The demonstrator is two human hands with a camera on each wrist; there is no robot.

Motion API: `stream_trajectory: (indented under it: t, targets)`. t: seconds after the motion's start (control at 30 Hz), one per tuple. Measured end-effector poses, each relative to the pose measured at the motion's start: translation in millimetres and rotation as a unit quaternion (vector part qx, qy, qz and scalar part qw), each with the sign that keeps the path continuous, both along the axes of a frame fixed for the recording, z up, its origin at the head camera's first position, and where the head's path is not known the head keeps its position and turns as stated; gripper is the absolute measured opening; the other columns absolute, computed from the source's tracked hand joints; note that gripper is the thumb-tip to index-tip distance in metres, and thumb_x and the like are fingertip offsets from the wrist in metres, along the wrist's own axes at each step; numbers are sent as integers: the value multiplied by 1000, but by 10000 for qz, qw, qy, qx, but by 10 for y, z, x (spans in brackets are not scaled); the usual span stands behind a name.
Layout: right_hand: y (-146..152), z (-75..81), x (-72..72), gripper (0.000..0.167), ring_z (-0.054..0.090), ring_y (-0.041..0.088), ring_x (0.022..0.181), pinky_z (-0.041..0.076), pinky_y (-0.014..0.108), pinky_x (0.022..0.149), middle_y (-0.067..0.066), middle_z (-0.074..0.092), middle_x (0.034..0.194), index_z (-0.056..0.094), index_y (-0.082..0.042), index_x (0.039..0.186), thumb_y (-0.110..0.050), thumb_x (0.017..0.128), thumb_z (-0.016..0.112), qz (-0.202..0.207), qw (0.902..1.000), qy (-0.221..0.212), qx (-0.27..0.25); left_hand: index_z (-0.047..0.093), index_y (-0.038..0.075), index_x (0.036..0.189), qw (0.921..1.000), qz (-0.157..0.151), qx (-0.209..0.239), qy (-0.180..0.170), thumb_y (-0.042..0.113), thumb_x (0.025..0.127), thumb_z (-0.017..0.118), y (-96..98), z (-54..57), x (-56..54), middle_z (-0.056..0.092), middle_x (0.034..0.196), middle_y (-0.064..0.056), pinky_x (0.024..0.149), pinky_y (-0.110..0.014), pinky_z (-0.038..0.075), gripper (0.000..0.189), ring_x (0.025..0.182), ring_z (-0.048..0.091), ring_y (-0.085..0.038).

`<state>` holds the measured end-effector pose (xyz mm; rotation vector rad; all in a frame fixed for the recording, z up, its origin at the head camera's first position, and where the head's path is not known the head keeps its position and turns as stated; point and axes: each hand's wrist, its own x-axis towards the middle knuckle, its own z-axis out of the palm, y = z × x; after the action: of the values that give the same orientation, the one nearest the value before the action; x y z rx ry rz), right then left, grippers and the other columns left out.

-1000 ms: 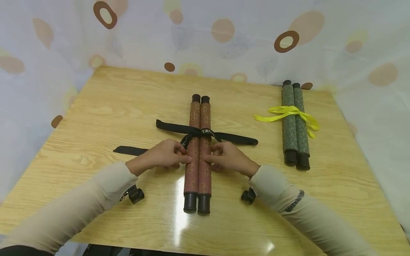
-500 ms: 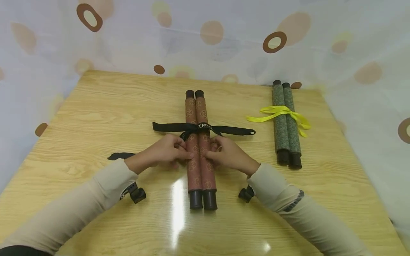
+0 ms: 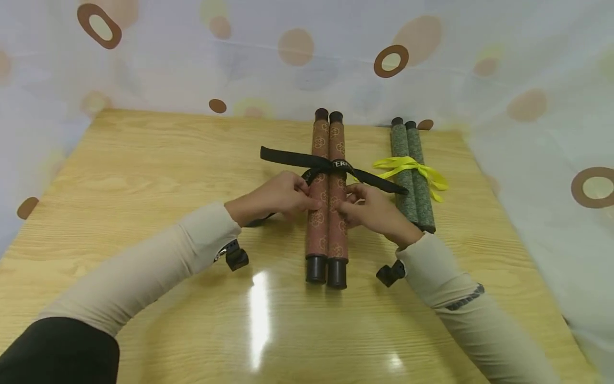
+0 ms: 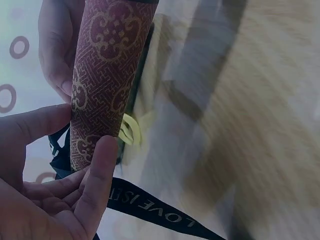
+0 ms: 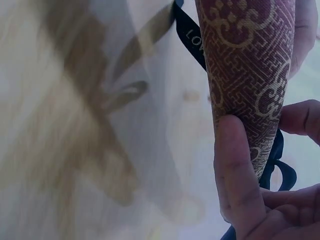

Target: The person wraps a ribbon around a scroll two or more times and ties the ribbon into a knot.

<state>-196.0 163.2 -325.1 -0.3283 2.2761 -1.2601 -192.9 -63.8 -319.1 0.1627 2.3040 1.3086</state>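
Note:
Both hands hold a reddish-brown scroll (image 3: 317, 229), rolled into two parallel rolls with gold motifs and dark end knobs, above the table. On its left side, my left hand (image 3: 283, 196) has the thumb on top and fingers underneath. My right hand (image 3: 376, 209) grips the opposite side in the same way. Around the rolls, a black ribbon (image 3: 292, 157) with pale lettering is tied, its loose ends sticking out to both sides. In the left wrist view, fingers and thumb pinch the patterned roll (image 4: 102, 65); the right wrist view shows the other roll (image 5: 250, 60) pinched likewise.
A grey-green scroll (image 3: 422, 200) with a yellow ribbon (image 3: 405, 164) tied around it lies at the back right of the wooden table (image 3: 158, 154), partly behind the right hand. A patterned white curtain (image 3: 259, 64) stands along the back and sides.
Both hands have lifted the reddish-brown scroll and carried it right and away from the body, towards the grey-green one. The head view has shifted slightly as well.

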Motion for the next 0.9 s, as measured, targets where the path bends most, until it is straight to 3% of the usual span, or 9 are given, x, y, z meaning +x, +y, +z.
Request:
stream_trajectory:
  t: [0.13, 0.23, 0.47, 0.57, 0.67, 0.8, 0.9]
  targets:
    - [208, 69, -97, 57, 69, 11, 82, 60, 44, 87, 17, 54, 117, 37, 4, 147, -23, 101, 56, -150, 9996, 43, 229, 64, 6, 87, 9999, -149, -25, -7, 27, 92, 72, 217, 41, -173, 60, 73, -3, 66, -35, 57, 23, 62, 53, -13]
    - [372, 107, -197, 57, 67, 9, 86, 60, 40, 87, 21, 56, 125, 37, 4, 147, -26, 102, 54, -177, 9986, 135, 472, 57, 12, 72, 9997, -206, 80, -76, 28, 93, 71, 382, 57, -298, 54, 67, 2, 74, -40, 59, 30, 60, 48, -11]
    - [646, 86, -433, 56, 63, 6, 84, 60, 37, 88, 26, 53, 135, 35, 7, 149, -25, 104, 48, -269, 9977, -35, 618, 39, 17, 54, 9965, 32, 748, -378, 22, 93, 70, 745, -62, -539, 33, 51, 7, 61, -36, 45, 51, 49, 33, -10]
    - [695, 38, -507, 57, 63, 5, 82, 60, 36, 87, 22, 56, 130, 33, 9, 149, -23, 105, 47, -250, 9973, -67, 683, 41, 16, 56, 9952, 172, 828, -491, 19, 93, 70, 847, -147, -614, 33, 57, 7, 67, -39, 50, 47, 50, 35, -9]
    - [688, 6, -556, 58, 62, 5, 80, 59, 37, 89, 20, 58, 125, 31, 8, 151, -23, 105, 47, -351, 9962, -62, 790, 48, 13, 65, 9930, 336, 929, -652, 17, 94, 69, 901, -196, -684, 39, 68, 4, 83, -45, 56, 36, 57, 41, -11]
    - [608, -14, -592, 61, 58, 5, 85, 58, 37, 92, 22, 52, 135, 28, 5, 154, -25, 105, 48, -540, 9952, -63, 808, 54, 7, 87, 9863, 641, 1092, -1060, 15, 95, 67, 902, -218, -761, 47, 84, -1, 102, -46, 53, 17, 72, 48, -14]
    - [542, -23, -589, 57, 56, 6, 86, 57, 33, 88, 24, 49, 139, 31, 5, 152, -23, 105, 49, -631, 9951, -7, 757, 54, 5, 101, 9818, 778, 1099, -1341, 15, 96, 66, 887, -228, -796, 48, 91, -2, 106, -44, 50, 17, 81, 49, -15]
